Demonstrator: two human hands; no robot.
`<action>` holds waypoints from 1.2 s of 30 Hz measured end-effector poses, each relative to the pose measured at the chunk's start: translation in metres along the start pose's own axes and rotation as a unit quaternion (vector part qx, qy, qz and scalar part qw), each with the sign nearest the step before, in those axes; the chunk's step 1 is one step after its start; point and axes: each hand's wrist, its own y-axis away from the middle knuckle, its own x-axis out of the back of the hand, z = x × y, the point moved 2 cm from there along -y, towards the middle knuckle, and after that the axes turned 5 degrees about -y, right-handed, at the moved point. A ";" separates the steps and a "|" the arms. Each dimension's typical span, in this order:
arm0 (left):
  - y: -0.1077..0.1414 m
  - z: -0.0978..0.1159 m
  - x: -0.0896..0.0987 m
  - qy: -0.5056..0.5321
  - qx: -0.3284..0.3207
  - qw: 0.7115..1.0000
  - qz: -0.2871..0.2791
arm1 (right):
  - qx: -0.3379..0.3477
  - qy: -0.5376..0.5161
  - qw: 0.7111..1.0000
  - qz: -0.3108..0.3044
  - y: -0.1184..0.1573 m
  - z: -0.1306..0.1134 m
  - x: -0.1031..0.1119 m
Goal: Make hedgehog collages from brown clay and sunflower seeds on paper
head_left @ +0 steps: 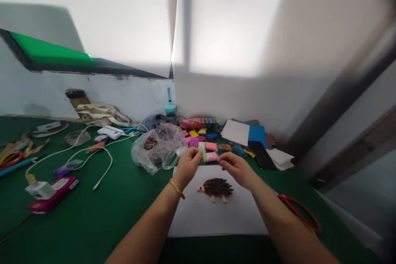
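My left hand [188,167], with a gold bangle at the wrist, is raised over the far left part of a white sheet [192,222]. Its thumb and fingers are pinched together, and a pale green packet [203,154] shows right at the fingertips; whether it is held is unclear. Across from it, my right hand [237,169] has its fingers curled in against the thumb; anything between them is too small to make out. Between my forearms, a hedgehog figure [218,187] lies on the sheet, with dark brown spines, a pale face and two pale legs.
Colourful packets [212,147] lie behind my hands, beside a clear plastic bag [157,148]. Red-handled scissors [300,210] rest by my right forearm. A black phone [261,154] and papers [280,159] are at back right. White cables [108,161] and a magenta power strip [54,196] spread left.
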 end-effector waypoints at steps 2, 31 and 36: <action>-0.001 0.011 -0.013 -0.055 -0.045 0.997 -0.040 | 0.012 0.004 0.999 -0.038 -0.006 -0.014 -0.009; 0.019 -0.004 -0.022 -0.207 -0.071 0.974 0.063 | 0.079 0.145 0.976 0.142 0.003 -0.009 -0.030; 0.020 -0.012 -0.024 -0.161 -0.031 0.985 0.057 | 0.166 0.161 0.969 0.087 0.007 0.000 -0.027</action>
